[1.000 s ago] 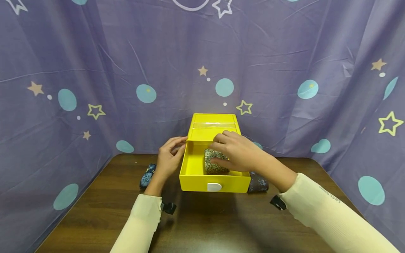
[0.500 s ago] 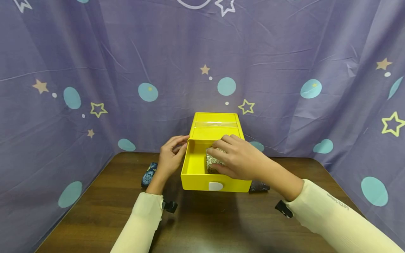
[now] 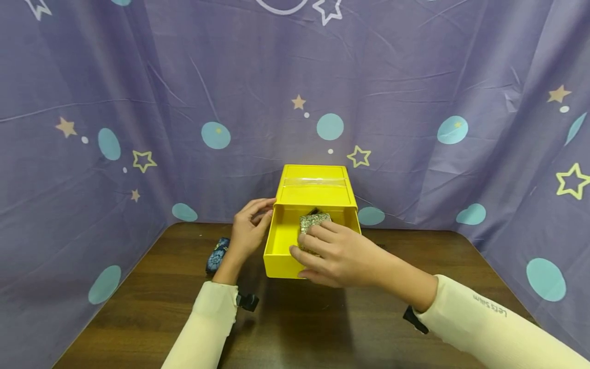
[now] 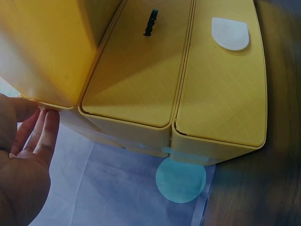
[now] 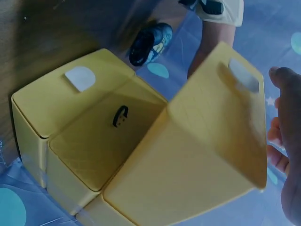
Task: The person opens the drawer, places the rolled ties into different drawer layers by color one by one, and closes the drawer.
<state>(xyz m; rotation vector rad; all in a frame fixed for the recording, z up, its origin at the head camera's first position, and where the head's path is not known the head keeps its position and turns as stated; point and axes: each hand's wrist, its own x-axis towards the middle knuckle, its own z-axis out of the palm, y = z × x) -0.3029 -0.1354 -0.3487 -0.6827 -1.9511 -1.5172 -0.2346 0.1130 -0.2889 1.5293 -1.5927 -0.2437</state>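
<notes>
A yellow drawer unit stands at the back of the table with its top drawer pulled out. Inside the drawer sits a speckled, small-patterned block-like item, partly hidden by my right hand, with a bit of something dark behind it. My right hand hovers over the drawer's front, fingers loosely bent and spread above the rim; in the right wrist view it appears beside the drawer's top edge, gripping nothing. My left hand rests its fingertips against the left side of the unit, near the casing's front corner.
A blue floral pouch lies on the wooden table left of the unit. Two closed drawers sit below, one with a black handle, the lowest with a white handle. A purple patterned curtain hangs close behind.
My right hand has drawn back from the speckled item toward the drawer's front and lower, uncovering the item's top. The item remains in the drawer. My left hand stays in place.
</notes>
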